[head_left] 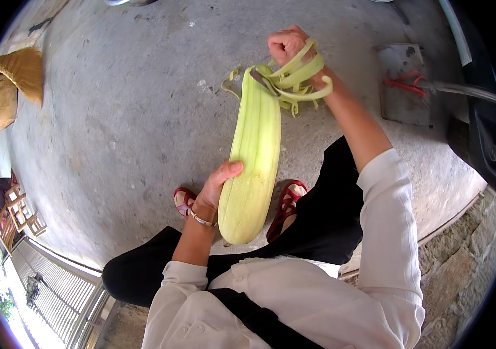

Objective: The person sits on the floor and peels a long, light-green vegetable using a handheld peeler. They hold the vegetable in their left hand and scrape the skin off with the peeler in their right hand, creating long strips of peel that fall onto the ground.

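"Pale green all over, that gourd (252, 157). Where is it exactly?"

"Held up above the grey concrete floor (131, 128), its far end tipped away from the person, and seen from above it lies between the two red sandals (287, 208). The left hand (215, 183) has it below the middle, closed firmly, thumb along the side; the other fingers are hidden underneath."

"And the right hand (288, 46)?"

"Curled tight into a fist just past the far end. I'd say it grips the handle of the dark blade (265, 83) resting there, though the strips of peel (301, 72) draped over the wrist hide the join."

"So how far has the peeling got?"

"Partway, I'd judge. Long streaks run down the upper face from the blade, and a good bunch of strips has come away, bundled at that end."

"What's left?"

"Probably the near end, which looks yellower and smoother, as if the skin is on. The underside I can't see, so whether that's done I can't tell."
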Motion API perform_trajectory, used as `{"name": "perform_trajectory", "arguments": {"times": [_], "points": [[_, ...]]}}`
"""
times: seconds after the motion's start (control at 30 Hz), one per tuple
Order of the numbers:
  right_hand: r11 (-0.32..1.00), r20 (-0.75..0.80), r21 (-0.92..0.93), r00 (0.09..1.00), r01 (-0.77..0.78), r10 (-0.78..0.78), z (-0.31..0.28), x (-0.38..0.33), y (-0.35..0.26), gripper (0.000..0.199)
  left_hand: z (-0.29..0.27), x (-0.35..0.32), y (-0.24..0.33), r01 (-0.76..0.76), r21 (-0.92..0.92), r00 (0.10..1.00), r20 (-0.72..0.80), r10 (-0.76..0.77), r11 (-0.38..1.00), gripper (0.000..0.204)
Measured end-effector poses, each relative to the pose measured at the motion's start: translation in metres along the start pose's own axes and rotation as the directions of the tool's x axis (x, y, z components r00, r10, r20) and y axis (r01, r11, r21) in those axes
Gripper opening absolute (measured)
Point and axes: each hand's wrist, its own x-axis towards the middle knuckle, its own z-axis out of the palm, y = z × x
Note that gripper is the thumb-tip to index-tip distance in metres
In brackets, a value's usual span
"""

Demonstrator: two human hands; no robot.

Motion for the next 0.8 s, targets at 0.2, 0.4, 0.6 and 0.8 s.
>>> {"name": "perform_trajectory", "arguments": {"times": [0.2,0.4,0.6,0.8], "points": [[0.957,0.228,0.09,0.941,-0.275,0.25,0.009,-0.016,0.027,0.012,0.003,0.007,-0.003,0.043,-0.187,0.997,0.065,-0.032,0.981,0.076],[0.913,0.247,-0.107,0.879,-0.393,0.408,0.015,-0.041,0.048,0.009,-0.007,0.007,-0.015,0.037,-0.273,0.994,0.112,-0.006,0.961,0.079],[0.822,0.238,0.158,0.83,-0.546,0.505,0.012,-0.037,0.061,0.011,-0.002,0.003,-0.006,-0.086,-0.232,0.984,0.13,0.119,0.969,0.085],[0.832,0.248,0.361,0.903,-0.422,0.351,0.01,-0.016,0.011,0.021,-0.062,0.009,-0.021,-0.181,-0.141,0.983,-0.044,0.177,0.973,0.079]]}}
